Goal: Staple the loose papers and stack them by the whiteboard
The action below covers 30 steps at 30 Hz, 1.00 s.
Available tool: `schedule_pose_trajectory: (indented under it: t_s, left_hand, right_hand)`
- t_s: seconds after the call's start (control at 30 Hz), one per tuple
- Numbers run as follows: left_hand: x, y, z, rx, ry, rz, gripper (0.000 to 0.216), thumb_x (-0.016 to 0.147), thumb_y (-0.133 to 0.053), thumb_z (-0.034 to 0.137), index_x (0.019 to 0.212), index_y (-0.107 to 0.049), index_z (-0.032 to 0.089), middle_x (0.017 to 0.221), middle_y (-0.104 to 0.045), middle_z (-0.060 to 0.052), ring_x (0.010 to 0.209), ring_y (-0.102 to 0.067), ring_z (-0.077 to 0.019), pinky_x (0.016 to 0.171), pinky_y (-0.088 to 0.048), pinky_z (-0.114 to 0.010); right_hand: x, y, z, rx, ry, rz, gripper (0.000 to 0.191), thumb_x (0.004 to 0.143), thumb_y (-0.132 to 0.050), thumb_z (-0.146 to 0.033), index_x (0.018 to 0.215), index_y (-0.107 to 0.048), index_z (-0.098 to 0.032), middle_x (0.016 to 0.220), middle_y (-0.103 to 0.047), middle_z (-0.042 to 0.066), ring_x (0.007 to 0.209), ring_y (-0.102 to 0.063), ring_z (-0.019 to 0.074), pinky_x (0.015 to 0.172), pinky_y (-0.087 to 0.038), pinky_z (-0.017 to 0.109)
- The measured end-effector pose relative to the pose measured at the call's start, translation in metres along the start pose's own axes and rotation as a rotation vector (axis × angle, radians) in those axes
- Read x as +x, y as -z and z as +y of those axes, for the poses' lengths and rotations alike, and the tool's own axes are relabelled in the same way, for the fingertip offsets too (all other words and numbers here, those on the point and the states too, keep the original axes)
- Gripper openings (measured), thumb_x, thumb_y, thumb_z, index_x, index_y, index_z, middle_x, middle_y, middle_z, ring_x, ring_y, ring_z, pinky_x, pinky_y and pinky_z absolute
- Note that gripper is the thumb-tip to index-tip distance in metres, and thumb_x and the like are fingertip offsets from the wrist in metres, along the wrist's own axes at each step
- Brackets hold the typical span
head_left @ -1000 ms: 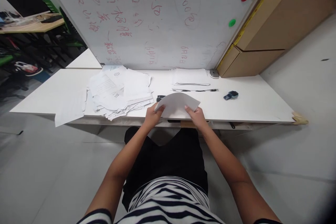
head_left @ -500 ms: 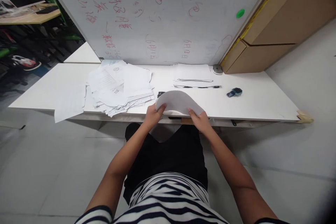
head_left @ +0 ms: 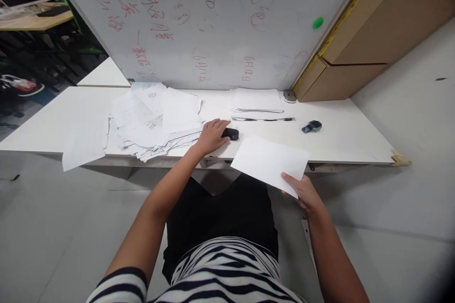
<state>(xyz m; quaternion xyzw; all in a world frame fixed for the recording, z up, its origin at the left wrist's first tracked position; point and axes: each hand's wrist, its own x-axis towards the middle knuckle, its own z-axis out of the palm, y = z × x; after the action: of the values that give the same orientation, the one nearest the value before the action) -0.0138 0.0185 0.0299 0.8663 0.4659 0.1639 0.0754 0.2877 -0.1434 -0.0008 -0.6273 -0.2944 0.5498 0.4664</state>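
My left hand (head_left: 212, 136) is on the table, its fingers and thumb closed around a black stapler (head_left: 232, 134). Only the stapler's right end shows; the palm covers the rest. Between thumb and fingers, my right hand (head_left: 304, 191) grips white paper sheets (head_left: 270, 158) by the lower right corner. They are held tilted over the table's front edge, and I cannot tell how many there are. Left of my left hand lies a messy heap of printed papers (head_left: 156, 116).
A neater paper stack (head_left: 256, 99) lies at the back of the white table (head_left: 355, 137), behind a dark thin strip (head_left: 263, 119). A watch (head_left: 312, 126) lies to the right. The whiteboard (head_left: 220, 23) stands behind, with cardboard boxes (head_left: 341, 80) at its right.
My left hand has let go of the paper and moved onto the stapler. My right hand has carried the sheets right and toward me; they now lie flatter instead of bowed.
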Motion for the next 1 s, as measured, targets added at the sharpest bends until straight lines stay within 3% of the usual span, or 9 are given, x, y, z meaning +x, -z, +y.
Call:
schedule_pose_trajectory:
  t_s: [0.13, 0.33, 1.0]
  left_hand:
    - [0.017, -0.007, -0.007, -0.024, 0.039, -0.106, 0.041, 0.086, -0.053, 0.037, 0.124, -0.054, 0.023, 0.116, -0.06, -0.008, 0.106, -0.051, -0.0278, 0.087, -0.039, -0.039]
    - [0.025, -0.005, -0.01, -0.093, 0.088, -0.174, 0.033, 0.079, -0.06, 0.038, 0.106, -0.059, 0.021, 0.11, -0.061, -0.007, 0.1, -0.051, -0.0263, 0.078, -0.04, -0.036]
    - [0.025, -0.002, -0.013, -0.198, 0.067, -0.201, 0.032, 0.075, -0.062, 0.037, 0.102, -0.057, 0.021, 0.109, -0.06, -0.007, 0.101, -0.05, -0.0258, 0.08, -0.04, -0.035]
  right_hand:
    - [0.001, -0.002, 0.003, 0.009, -0.018, -0.03, 0.032, 0.064, -0.081, -0.034, 0.084, -0.068, -0.014, 0.081, -0.07, 0.009, 0.056, -0.059, 0.0171, 0.036, -0.05, 0.026]
    - [0.006, -0.004, 0.002, 0.058, -0.019, -0.073, 0.033, 0.067, -0.08, -0.031, 0.092, -0.068, -0.014, 0.088, -0.069, 0.008, 0.062, -0.059, 0.0164, 0.036, -0.048, 0.023]
    - [0.017, -0.03, -0.006, 0.08, -0.062, -0.134, 0.03, 0.067, -0.08, -0.03, 0.09, -0.067, -0.015, 0.079, -0.068, 0.005, 0.055, -0.056, 0.0138, 0.035, -0.046, 0.023]
